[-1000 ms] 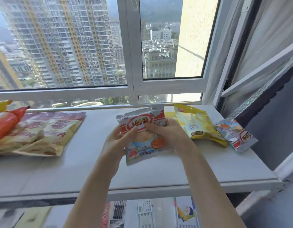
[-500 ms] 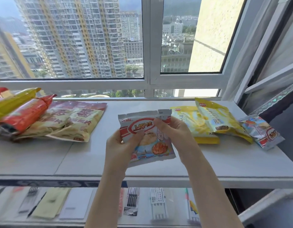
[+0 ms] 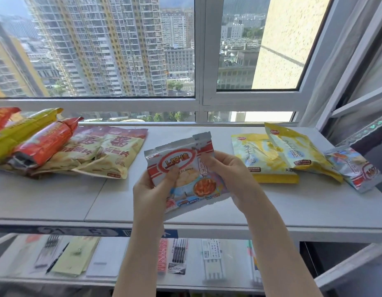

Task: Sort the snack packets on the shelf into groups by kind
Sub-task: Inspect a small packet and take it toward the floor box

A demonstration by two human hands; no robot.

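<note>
Both hands are on one packet right now: the left hand has its thumb pressed over the front of the silver-and-red prawn flakes packet with fingers curled behind its left edge, and the right hand pinches the upper right side, thumb on the front near the top seam. So the packet is held up off the shelf, tilted a bit, roughly over the middle of it. Looks to me like the "pick one up and check what it is" step of the sort, with the placing not done yet. Off to the right of the right hand there's a matching silver packet lying at the far end of the shelf, just past two yellow packets that overlap each other. Off to the left of the left hand there's a pile of beige chip bags with a red packet and a yellow one lying on top of them. My guess is the held packet belongs with its twin on the far right, so the next move would be carrying it over past the yellow pair and setting it down beside or on that one without shoving the yellow bags out of place. Space is tight there near the shelf edge, so it might slide off if dropped carelessly.
</note>
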